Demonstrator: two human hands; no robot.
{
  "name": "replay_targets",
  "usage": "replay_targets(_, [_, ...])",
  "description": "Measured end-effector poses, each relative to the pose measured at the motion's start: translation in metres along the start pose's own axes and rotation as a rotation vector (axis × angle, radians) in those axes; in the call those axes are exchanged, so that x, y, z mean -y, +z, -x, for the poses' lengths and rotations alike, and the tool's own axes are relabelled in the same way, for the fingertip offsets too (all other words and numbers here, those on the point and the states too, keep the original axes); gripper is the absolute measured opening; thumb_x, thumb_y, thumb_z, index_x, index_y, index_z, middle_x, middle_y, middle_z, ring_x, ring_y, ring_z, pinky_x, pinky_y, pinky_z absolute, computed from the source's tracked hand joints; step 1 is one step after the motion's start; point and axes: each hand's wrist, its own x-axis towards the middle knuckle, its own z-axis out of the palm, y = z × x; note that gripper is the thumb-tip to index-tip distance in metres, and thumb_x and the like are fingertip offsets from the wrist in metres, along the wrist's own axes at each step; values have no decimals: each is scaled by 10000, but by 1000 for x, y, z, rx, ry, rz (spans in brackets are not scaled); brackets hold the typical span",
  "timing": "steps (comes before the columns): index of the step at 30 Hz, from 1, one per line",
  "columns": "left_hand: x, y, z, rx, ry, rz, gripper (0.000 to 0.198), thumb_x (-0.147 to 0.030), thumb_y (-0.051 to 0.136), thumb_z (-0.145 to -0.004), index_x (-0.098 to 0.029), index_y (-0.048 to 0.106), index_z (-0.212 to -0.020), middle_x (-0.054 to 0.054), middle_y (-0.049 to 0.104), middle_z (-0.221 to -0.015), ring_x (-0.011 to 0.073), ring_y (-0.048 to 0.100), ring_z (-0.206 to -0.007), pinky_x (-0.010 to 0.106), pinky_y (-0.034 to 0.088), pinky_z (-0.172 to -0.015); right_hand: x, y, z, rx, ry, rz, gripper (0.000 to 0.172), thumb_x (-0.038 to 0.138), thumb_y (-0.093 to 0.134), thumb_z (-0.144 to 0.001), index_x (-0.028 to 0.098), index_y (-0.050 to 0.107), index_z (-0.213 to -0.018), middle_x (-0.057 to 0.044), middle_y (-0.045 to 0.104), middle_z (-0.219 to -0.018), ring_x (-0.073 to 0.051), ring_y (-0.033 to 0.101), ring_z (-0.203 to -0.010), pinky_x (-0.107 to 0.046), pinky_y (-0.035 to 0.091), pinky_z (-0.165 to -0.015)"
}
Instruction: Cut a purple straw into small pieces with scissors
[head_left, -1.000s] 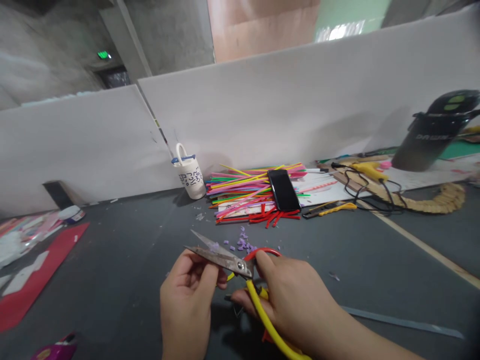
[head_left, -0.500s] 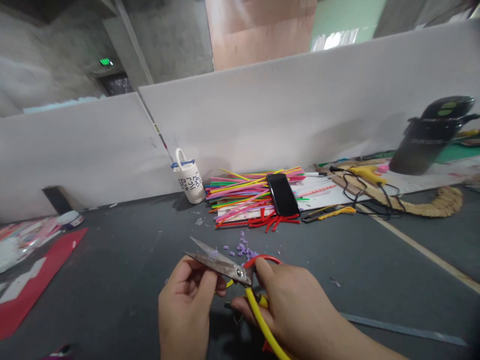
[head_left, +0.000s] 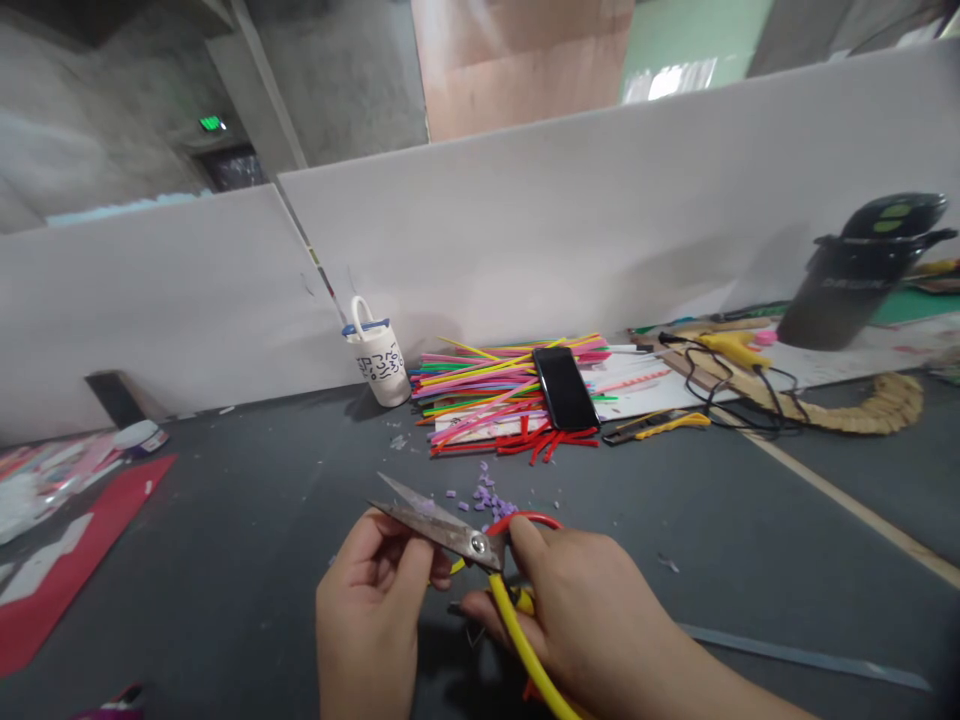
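Note:
My right hand (head_left: 585,590) grips a pair of scissors (head_left: 450,535) with a red handle loop; the worn blades are parted and point left. The fingers of my left hand (head_left: 382,590) are pinched together just under the lower blade. What they hold is hidden, though a short yellow end (head_left: 457,566) shows beside the fingertips. From near the pivot a thick yellow strip (head_left: 521,640) runs past my right fingers to the bottom edge; whether it belongs to the scissors I cannot tell. Small cut purple bits (head_left: 491,500) are scattered on the dark table behind the blades.
Behind the bits lies a heap of coloured pipe cleaners (head_left: 480,385) with a black phone (head_left: 566,388) on it. A white cup (head_left: 377,365) stands left. Rightward are a utility knife (head_left: 658,428), a yellow glue gun (head_left: 727,348) and a dark tumbler (head_left: 855,285). Red card (head_left: 97,560) lies far left.
Almost nothing differs. Both hands and the scissors have shifted very slightly left; the blades stay parted.

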Motion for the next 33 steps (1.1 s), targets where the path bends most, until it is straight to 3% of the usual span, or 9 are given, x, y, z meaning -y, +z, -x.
replay_targets(11, [4,-3,0,15,46,-42,59,-227,627,-690,-178,620,-658,-38,618,-517,97,561,-485,155,450,-477,-5,-4,0,-19,-13,101,372,558,480,-799,197,566,-770,-57,658,-606,-247,616,-519,-278,179,-436])
replay_targets(16, [8,-4,-2,-6,-10,29,72,-251,645,-711,-192,606,-718,-37,648,-593,90,583,-519,155,470,-508,-13,-14,-6,-13,55,-94,361,531,473,-817,192,553,-723,-47,635,-609,-202,573,-516,-253,243,-446])
replay_targets(18, [10,-3,-3,68,-56,94,75,-253,648,-720,-192,609,-741,-32,656,-627,93,589,-536,168,479,-521,-14,-15,-9,-7,53,-297,286,455,506,-815,192,542,-709,-23,620,-624,-166,542,-524,-234,285,-459])
replay_targets(24, [12,6,-1,453,-264,204,78,-233,646,-729,-170,609,-704,-22,629,-593,96,564,-496,192,469,-472,-15,-17,-13,70,72,-928,130,220,527,-753,190,481,-636,54,490,-562,-92,473,-497,-174,356,-466])
replay_targets(33, [12,10,5,564,-229,28,97,-228,631,-716,-160,608,-650,-28,571,-532,102,527,-473,204,441,-469,-14,-18,-12,122,88,-953,105,93,511,-679,172,484,-615,68,446,-529,-73,412,-478,-157,337,-441])
